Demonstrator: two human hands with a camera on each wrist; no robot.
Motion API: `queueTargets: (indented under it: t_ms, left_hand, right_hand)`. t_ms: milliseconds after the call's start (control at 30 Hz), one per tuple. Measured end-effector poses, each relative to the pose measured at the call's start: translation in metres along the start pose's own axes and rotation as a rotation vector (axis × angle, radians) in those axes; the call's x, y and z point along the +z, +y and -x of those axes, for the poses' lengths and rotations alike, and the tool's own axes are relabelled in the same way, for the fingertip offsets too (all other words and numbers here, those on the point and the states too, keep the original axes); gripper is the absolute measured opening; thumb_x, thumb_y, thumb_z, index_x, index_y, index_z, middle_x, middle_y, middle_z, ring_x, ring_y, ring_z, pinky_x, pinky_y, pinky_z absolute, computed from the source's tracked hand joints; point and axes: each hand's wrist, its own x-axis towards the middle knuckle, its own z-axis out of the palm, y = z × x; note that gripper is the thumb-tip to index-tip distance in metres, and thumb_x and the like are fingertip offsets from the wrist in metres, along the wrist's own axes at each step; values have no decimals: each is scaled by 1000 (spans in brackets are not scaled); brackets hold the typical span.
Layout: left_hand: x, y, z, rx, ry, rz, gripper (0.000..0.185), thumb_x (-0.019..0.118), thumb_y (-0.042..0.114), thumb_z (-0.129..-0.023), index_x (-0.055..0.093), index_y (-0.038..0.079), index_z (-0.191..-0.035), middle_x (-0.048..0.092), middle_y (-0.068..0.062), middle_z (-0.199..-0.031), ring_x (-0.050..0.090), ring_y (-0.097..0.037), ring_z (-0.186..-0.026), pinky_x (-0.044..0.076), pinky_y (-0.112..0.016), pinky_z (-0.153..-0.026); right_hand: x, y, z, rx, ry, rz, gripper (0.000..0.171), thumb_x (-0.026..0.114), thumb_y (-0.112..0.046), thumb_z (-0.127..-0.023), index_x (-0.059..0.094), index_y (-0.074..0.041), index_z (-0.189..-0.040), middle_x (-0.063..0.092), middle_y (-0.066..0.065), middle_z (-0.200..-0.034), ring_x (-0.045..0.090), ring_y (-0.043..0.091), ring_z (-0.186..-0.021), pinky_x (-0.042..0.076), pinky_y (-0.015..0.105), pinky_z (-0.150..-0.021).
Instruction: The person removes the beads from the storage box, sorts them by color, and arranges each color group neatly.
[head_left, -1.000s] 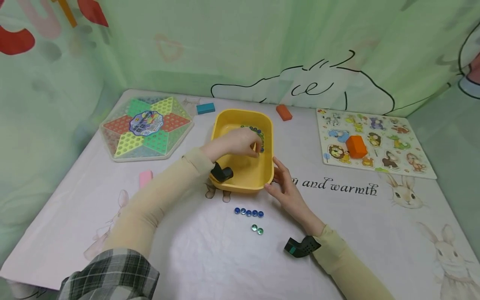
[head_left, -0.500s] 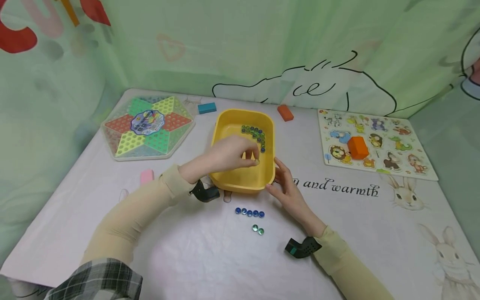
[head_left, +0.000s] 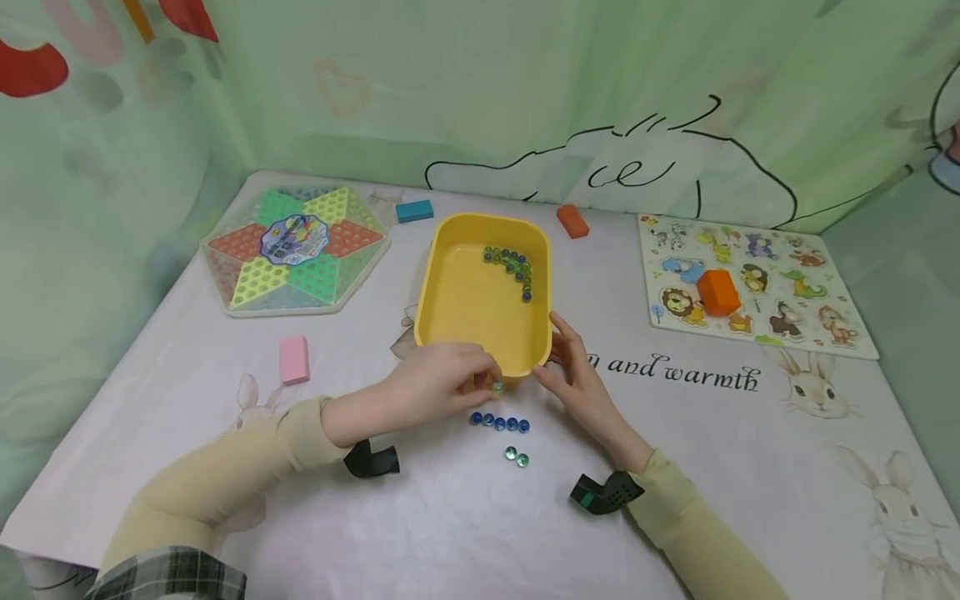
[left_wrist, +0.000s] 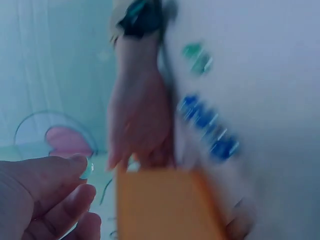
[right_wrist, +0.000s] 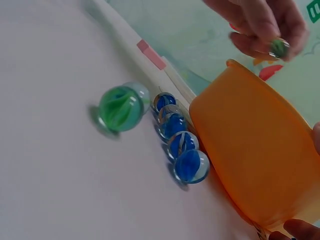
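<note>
My left hand hovers just in front of the yellow tub and pinches a green marble between thumb and fingertip; the same marble shows in the right wrist view. My right hand holds the tub's near right corner, thumb on the near wall and fingers on the side wall. On the cloth below lie a short row of blue marbles and two green marbles. Several more marbles curve along the tub's far right inside.
A hexagonal star game board sits at the far left and an animal puzzle board with an orange block at the right. Loose blocks lie about: pink, teal, orange.
My left hand has come out of the tub toward me with a green marble and now sits in front of the tub's near wall. The right hand has stayed on the corner.
</note>
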Motion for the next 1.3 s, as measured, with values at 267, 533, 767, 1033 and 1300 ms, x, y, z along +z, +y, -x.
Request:
queueTargets:
  t_ms: [267,533,767,1033,1300]
  left_hand:
    - [38,8,22,71,-104,-68,8,66,22,-84,67,17,-90,62,9,-75,52,-1,-61,38,-12,-54]
    - [52,9,25,24,-160,-90,7,64,18,-85,69,17,-90,68,8,-86,63,-4,-73,46,-17,-59]
    - [55,10,25,30,-166,-93,6,66,21,-84,68,17,-88,67,9,-83,61,-3,-72,44,-17,-57]
    - [56,10,24,50,-175,-85,7,65,20,-84,66,18,-91,67,8,-83,60,-3,-70,44,-17,-56]
    - [56,9,23,72,-261,-68,23,62,24,-89,67,17,-109,69,7,-98,64,-4,-87,49,-18,-70]
  right_hand:
    - [-1,-2,0,23,-10,-6,73,54,-17,-92,9,-34,-147,34,17,-144,39,35,-127,18,61,-106]
    - [0,-2,0,16,-10,-19,73,55,-17,-92,10,-33,-147,32,17,-145,38,35,-128,20,58,-106]
    - [0,-1,-1,27,-8,-12,73,55,-18,-92,9,-34,-147,32,17,-145,38,35,-127,21,58,-106]
    - [0,-2,-2,43,-10,-5,73,55,-17,-92,9,-34,-147,32,17,-145,38,35,-128,19,59,-106]
    - [0,-1,-1,26,-12,-11,73,54,-16,-92,9,-30,-148,31,18,-145,37,36,-128,19,60,-106]
